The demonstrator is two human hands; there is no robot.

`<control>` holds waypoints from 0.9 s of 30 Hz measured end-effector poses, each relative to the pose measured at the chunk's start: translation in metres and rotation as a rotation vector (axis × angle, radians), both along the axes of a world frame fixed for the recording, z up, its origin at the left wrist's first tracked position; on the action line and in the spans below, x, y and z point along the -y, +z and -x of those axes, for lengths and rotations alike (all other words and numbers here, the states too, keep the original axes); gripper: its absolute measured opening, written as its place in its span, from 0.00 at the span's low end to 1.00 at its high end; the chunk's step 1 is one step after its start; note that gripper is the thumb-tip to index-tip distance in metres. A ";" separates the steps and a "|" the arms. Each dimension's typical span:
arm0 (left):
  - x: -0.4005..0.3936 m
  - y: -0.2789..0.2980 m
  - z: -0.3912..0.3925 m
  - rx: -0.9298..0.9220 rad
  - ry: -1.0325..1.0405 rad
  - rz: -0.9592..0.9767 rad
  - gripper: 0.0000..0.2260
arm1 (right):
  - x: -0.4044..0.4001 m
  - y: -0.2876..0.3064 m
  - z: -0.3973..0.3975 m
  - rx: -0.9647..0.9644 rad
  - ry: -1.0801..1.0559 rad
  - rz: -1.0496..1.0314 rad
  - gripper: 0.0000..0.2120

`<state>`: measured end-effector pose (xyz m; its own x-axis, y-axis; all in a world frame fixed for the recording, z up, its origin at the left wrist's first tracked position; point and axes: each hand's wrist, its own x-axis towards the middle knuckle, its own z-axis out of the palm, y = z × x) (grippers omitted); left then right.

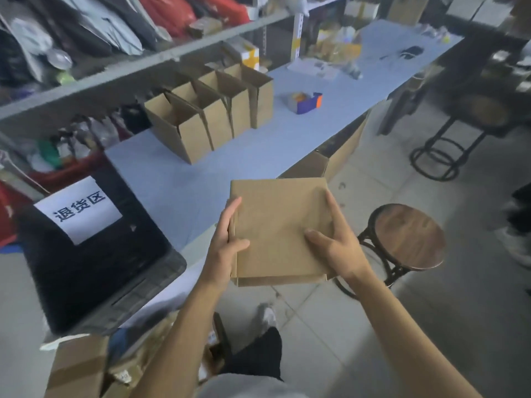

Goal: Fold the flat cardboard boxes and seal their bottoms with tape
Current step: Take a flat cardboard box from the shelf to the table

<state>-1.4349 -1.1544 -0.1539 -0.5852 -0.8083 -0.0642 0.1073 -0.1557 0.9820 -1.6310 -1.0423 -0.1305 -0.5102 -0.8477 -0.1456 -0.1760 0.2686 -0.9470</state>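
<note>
both hands (230, 239) (333, 242) hold flat box (275, 225); fingers beneath hidden.

Flat brown cardboard box (280, 228), held level above the table edge (201, 242)

**Surroundings, non-task items**

Round wooden stool (409, 235) on dark metal legs, just right of the hands, on pale floor tiles (330, 326). Second stool frame (439, 156) further off, up and right. Black bin (94, 262) left of the hands, white paper label (79, 209) with printed characters on its side. Grey shelf (138, 70) well beyond, upper left, packed with bags; contents blurred. Blue table top (178, 185) ahead of the hands. Dark trouser leg and pale shoe (265, 315) below.
</note>
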 end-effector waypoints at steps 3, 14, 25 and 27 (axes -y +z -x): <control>0.047 0.002 0.037 -0.008 0.035 -0.009 0.32 | 0.054 0.002 0.037 0.012 0.027 0.003 0.41; 0.197 -0.006 0.174 0.032 0.098 0.009 0.32 | 0.214 -0.006 0.184 0.015 0.086 0.007 0.42; 0.314 -0.055 0.324 0.166 0.235 -0.087 0.33 | 0.376 -0.067 0.357 -0.136 0.306 -0.129 0.43; 0.332 -0.073 0.337 0.224 0.246 -0.083 0.34 | 0.405 -0.083 0.376 -0.162 0.374 -0.162 0.43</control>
<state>-1.7723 -1.4860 -0.2271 -0.3375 -0.9101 -0.2403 -0.0653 -0.2320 0.9705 -2.0070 -1.4475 -0.2136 -0.1993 -0.9512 -0.2355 -0.4326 0.3010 -0.8499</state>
